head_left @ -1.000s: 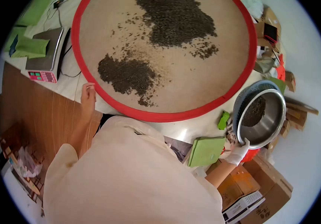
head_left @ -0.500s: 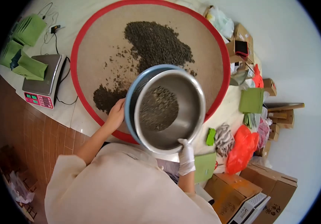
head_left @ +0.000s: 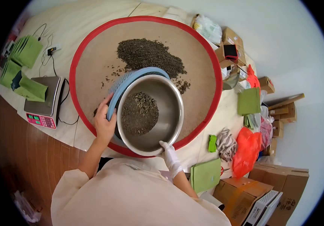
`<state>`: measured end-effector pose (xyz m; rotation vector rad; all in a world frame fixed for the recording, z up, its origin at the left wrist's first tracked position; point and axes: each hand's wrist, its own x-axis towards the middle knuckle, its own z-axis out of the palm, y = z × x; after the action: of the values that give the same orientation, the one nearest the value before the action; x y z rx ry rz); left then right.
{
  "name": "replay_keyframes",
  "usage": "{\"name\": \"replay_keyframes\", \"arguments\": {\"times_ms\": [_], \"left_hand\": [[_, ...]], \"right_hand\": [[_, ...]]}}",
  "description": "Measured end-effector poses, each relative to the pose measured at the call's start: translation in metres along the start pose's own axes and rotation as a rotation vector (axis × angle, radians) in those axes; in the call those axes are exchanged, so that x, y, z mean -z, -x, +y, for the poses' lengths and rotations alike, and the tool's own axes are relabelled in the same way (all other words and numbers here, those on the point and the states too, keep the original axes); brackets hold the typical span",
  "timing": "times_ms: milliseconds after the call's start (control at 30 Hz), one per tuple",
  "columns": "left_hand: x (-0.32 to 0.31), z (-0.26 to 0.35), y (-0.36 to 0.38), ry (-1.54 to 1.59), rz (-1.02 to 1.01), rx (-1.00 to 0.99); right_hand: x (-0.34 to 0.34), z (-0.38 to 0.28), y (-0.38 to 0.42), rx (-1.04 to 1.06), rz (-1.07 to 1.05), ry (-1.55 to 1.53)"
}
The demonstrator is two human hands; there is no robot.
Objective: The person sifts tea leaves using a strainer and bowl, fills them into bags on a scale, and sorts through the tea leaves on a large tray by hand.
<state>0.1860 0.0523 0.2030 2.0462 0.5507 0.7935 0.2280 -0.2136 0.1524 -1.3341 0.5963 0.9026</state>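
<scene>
My left hand (head_left: 104,122), bare, grips the rim of a blue plastic basket (head_left: 121,87) at its left side. The basket is tilted, partly hidden behind a stainless steel bowl (head_left: 169,113). My right hand (head_left: 169,154), in a thin whitish glove, holds the bowl's near rim, thumb over the edge. Inside the bowl, on its left side, lies a dark heap of small dried leaves (head_left: 140,113) with finer bits. Beyond both vessels, a larger pile of dark dried leaves (head_left: 150,54) is spread on a round tan mat (head_left: 94,56) with a red border.
Left of the mat, a digital scale (head_left: 45,101) carries an open green pouch (head_left: 30,88), with more green pouches (head_left: 25,52) behind. To the right are a red plastic bag (head_left: 246,150), a striped cloth (head_left: 226,145), green pouches (head_left: 206,175) and cardboard boxes (head_left: 241,196).
The bowl and basket have moved left and nearer my body over the mat. The basket shows more tilted behind the bowl. My camera view has shifted; both hands keep their holds.
</scene>
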Motion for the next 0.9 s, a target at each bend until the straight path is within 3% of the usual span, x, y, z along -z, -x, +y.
{"name": "replay_keyframes", "arguments": {"times_ms": [33,100,167,233,267,333,367,433,533,633,700,733,800,833,900], "left_hand": [[-0.001,0.004,-0.009,0.002,-0.015,-0.009],[-0.004,0.008,-0.034,-0.174,0.026,-0.331],[0.009,0.028,-0.074,-0.287,0.207,-0.176],[0.020,0.013,-0.094,-0.141,0.357,-0.009],[0.027,0.006,-0.102,-0.156,0.337,-0.007],[0.040,-0.002,-0.111,0.504,0.455,0.139],[0.040,-0.005,-0.112,0.488,0.449,0.140],[0.038,-0.010,-0.105,0.797,0.393,0.306],[0.011,0.002,-0.089,0.896,0.303,0.431],[-0.029,0.018,-0.070,1.010,0.151,0.544],[-0.061,0.005,-0.062,1.010,0.090,0.606],[-0.077,-0.008,-0.057,1.003,0.057,0.619],[-0.093,-0.028,-0.051,0.720,-0.073,0.636],[-0.097,-0.039,-0.049,0.592,-0.160,0.629],[-0.077,-0.035,-0.051,0.481,-0.194,0.604]], "right_hand": [[0.008,0.008,-0.011,0.002,0.006,-0.016],[0.026,0.030,-0.044,0.031,-0.083,-0.429],[0.032,0.029,-0.043,-0.001,-0.074,-0.513],[0.041,0.021,-0.047,0.069,-0.059,-0.461],[0.039,0.016,-0.048,0.088,-0.013,-0.437],[0.038,0.018,-0.066,0.133,0.073,-0.389],[0.029,0.011,-0.064,0.121,0.141,-0.358],[0.016,0.007,-0.069,0.122,0.204,-0.336],[0.000,0.011,-0.082,0.254,0.138,-0.321],[-0.006,0.007,-0.092,0.325,-0.074,-0.352],[-0.003,0.023,-0.111,0.524,-0.105,-0.363],[-0.006,0.029,-0.099,0.496,-0.096,-0.351],[-0.019,0.024,-0.071,0.722,0.032,0.162],[-0.017,0.036,-0.074,0.709,0.039,0.167],[-0.013,0.070,-0.090,1.004,0.155,1.094]]}}
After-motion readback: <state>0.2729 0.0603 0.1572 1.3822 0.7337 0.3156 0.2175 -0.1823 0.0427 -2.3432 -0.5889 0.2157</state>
